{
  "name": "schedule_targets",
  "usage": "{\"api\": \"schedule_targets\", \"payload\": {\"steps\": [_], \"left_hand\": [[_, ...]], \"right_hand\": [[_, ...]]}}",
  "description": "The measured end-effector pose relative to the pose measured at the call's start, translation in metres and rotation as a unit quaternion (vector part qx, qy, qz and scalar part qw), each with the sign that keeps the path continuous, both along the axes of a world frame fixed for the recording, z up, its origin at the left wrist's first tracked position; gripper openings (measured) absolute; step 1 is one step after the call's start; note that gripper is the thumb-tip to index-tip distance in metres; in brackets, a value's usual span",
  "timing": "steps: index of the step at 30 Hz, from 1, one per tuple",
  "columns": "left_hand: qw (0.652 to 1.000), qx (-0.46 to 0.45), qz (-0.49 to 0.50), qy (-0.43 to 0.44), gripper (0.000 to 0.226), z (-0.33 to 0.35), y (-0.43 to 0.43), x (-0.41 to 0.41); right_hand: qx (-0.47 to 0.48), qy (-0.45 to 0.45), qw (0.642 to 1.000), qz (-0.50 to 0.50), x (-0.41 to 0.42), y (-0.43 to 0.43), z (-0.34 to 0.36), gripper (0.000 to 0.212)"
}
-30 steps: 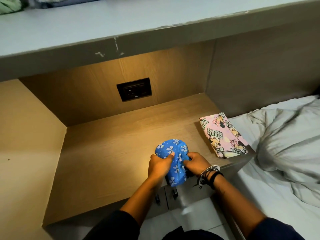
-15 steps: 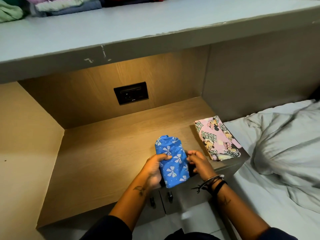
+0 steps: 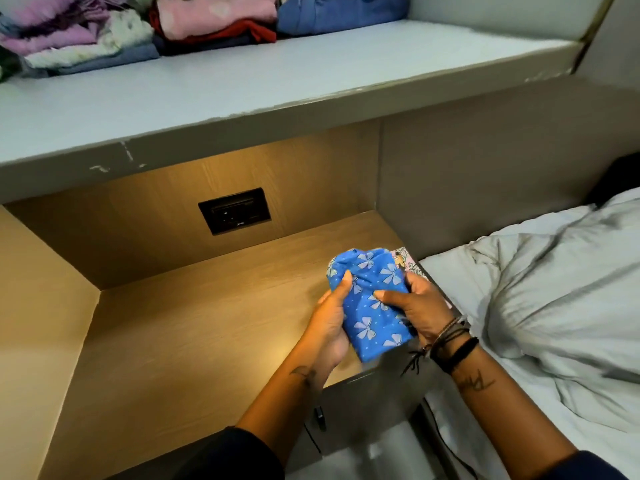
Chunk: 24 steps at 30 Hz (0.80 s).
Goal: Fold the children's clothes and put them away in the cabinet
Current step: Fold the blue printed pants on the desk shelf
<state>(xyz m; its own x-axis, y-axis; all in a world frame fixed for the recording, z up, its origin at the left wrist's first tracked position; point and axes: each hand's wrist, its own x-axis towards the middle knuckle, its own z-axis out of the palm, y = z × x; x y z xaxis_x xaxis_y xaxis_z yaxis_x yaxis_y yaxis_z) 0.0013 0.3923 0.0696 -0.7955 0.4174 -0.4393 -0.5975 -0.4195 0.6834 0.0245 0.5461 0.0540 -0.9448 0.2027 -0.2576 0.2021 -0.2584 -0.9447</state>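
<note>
A folded blue garment with pale bow prints (image 3: 372, 306) is lifted off the wooden counter (image 3: 194, 334), held between both hands. My left hand (image 3: 329, 327) grips its left side, thumb on top. My right hand (image 3: 415, 308) grips its right side; bracelets circle that wrist. Behind the blue garment, only a corner of a pink cartoon-print garment (image 3: 405, 259) shows at the counter's right end. On the grey upper shelf (image 3: 242, 88), folded clothes stand in stacks: purple and white ones (image 3: 76, 36), pink and red ones (image 3: 214, 19), blue ones (image 3: 339, 10).
A black socket panel (image 3: 234, 210) sits in the niche's back wall. A bed with grey crumpled bedding (image 3: 561, 292) lies to the right. Grey drawer fronts with small dark handles (image 3: 320, 415) are below the counter's front edge.
The blue garment went from lying on the counter to being lifted in both hands. The view tilted up, bringing the stacks on the upper shelf into sight.
</note>
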Motion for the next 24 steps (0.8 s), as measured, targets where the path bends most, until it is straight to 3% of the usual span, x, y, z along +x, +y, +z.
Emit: {"api": "schedule_targets", "payload": {"steps": [4,7,8,10,11,13,14,15,18,20,22,24], "left_hand": [[0.999,-0.032,0.035,0.016,0.037,0.004,0.060,-0.020],[0.972,-0.210,0.072,0.073,0.042,-0.010,0.088,-0.034],[0.940,-0.312,0.055,0.124,0.051,-0.019,0.091,-0.037],[0.819,-0.521,-0.018,0.239,0.070,-0.039,0.094,-0.041],[0.759,-0.581,-0.043,0.290,0.074,-0.048,0.094,-0.042],[0.698,-0.605,-0.059,0.378,0.072,-0.061,0.093,-0.042],[0.699,-0.595,-0.067,0.391,0.071,-0.067,0.093,-0.041],[0.721,-0.571,-0.069,0.387,0.070,-0.072,0.093,-0.041],[0.794,-0.509,-0.047,0.329,0.070,-0.077,0.093,-0.047],[0.843,-0.482,0.005,0.237,0.069,-0.078,0.102,-0.047],[0.927,-0.360,0.065,0.081,0.058,-0.073,0.108,-0.043],[0.970,-0.235,0.062,-0.028,0.045,-0.067,0.111,-0.040]], "right_hand": [[0.091,0.047,0.994,-0.045,-0.027,0.050,0.003,0.043],[0.273,-0.010,0.961,-0.030,-0.046,0.072,-0.014,0.061],[0.347,-0.038,0.937,-0.030,-0.050,0.077,-0.021,0.064],[0.465,-0.061,0.883,-0.027,-0.049,0.083,-0.032,0.058],[0.525,-0.049,0.850,-0.021,-0.047,0.083,-0.037,0.054],[0.602,0.009,0.798,-0.020,-0.042,0.079,-0.044,0.048],[0.614,0.030,0.789,-0.003,-0.042,0.077,-0.050,0.047],[0.614,0.035,0.789,0.019,-0.041,0.075,-0.057,0.046],[0.526,-0.010,0.849,0.058,-0.037,0.076,-0.070,0.045],[0.456,-0.010,0.888,0.049,-0.036,0.083,-0.073,0.044],[0.357,-0.026,0.934,0.018,-0.034,0.088,-0.071,0.049],[0.266,-0.078,0.960,-0.020,-0.034,0.092,-0.067,0.059]]}}
